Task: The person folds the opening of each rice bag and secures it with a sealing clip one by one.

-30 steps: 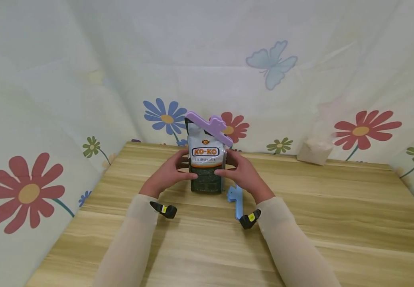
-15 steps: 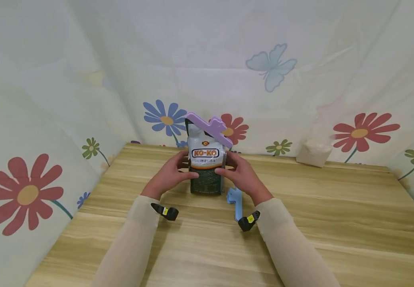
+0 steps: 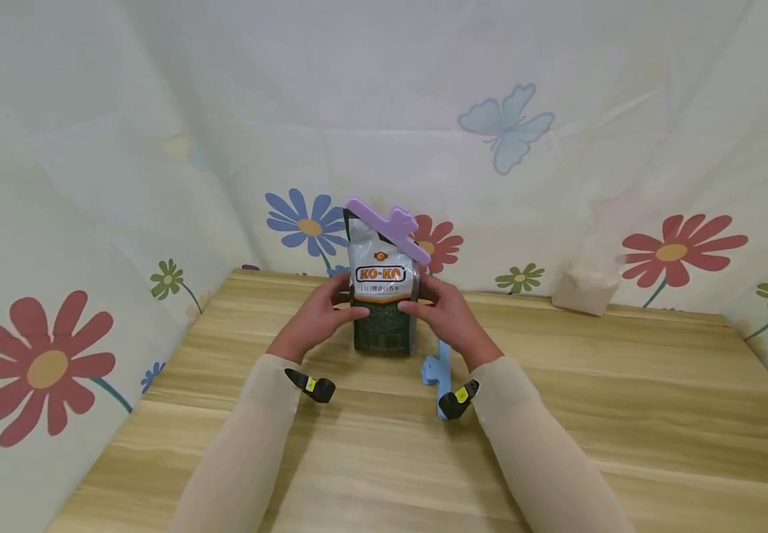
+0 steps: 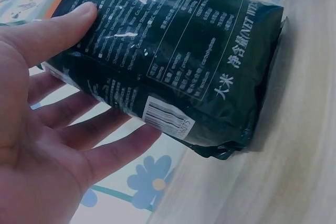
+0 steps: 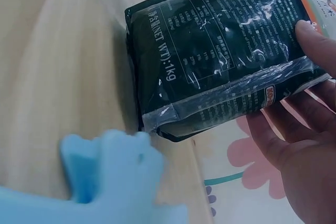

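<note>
A dark green and white bag of rice (image 3: 384, 326) marked KO-KO stands upright, held from both sides. A purple bag clip (image 3: 391, 226) slants across its top. My left hand (image 3: 317, 314) grips the bag's left side, its thumb on the front. On the opposite side my right hand (image 3: 453, 318) holds it the same way, thumb on the front. In the left wrist view, the fingers (image 4: 121, 150) lie along the barcode side. A blue bag clip (image 3: 433, 370) lies on the table below my right hand, and looms large in the right wrist view.
Toward the back right of the wooden table (image 3: 590, 414) stands a clear bag with pale contents (image 3: 584, 287). A flower-printed cloth (image 3: 384, 155) hangs behind the table and along its left side. Each wrist carries a small black camera (image 3: 317, 389).
The bag and both hands sit slightly higher in the head view than half a second ago. Both hands keep their hold, and the purple clip stays on the bag.
</note>
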A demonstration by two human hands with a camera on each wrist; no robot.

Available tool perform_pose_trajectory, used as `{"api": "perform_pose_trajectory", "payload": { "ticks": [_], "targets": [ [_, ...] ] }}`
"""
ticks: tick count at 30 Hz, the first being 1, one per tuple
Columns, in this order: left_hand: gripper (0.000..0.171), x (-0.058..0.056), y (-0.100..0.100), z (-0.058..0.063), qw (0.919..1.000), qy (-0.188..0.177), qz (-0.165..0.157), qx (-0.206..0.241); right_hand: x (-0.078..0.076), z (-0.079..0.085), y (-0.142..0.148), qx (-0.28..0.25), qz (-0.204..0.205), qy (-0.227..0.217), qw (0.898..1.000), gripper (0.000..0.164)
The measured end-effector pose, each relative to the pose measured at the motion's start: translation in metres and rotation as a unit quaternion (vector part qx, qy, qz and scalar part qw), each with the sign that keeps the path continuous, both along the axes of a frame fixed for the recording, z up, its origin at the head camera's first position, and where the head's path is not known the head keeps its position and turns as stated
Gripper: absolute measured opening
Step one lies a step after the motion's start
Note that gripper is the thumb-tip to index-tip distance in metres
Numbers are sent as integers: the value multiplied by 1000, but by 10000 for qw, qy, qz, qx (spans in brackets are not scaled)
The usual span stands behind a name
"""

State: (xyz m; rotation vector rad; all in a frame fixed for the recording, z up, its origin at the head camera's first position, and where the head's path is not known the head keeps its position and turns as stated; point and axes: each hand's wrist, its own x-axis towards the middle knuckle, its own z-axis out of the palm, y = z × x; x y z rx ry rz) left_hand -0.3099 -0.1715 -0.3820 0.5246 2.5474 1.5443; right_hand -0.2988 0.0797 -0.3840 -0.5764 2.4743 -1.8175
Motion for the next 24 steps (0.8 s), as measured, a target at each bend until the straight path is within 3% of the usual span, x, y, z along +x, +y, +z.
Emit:
{"api": "perform_pose_trajectory", "payload": {
  "ticks": [7, 16, 24],
  "targets": [
    [70, -16, 10, 6, 10000, 87, -7, 46, -14, 10, 2, -566, -125, -195, 9981, 50],
    [65, -36, 19, 12, 9996, 93, -91, 238, -35, 15, 5, -751, -155, -158, 9969, 48],
    [64, -54, 26, 8, 9992, 114, 35, 371, -47, 17, 1, -856, -361, -289, 9953, 52]
  ]
}}
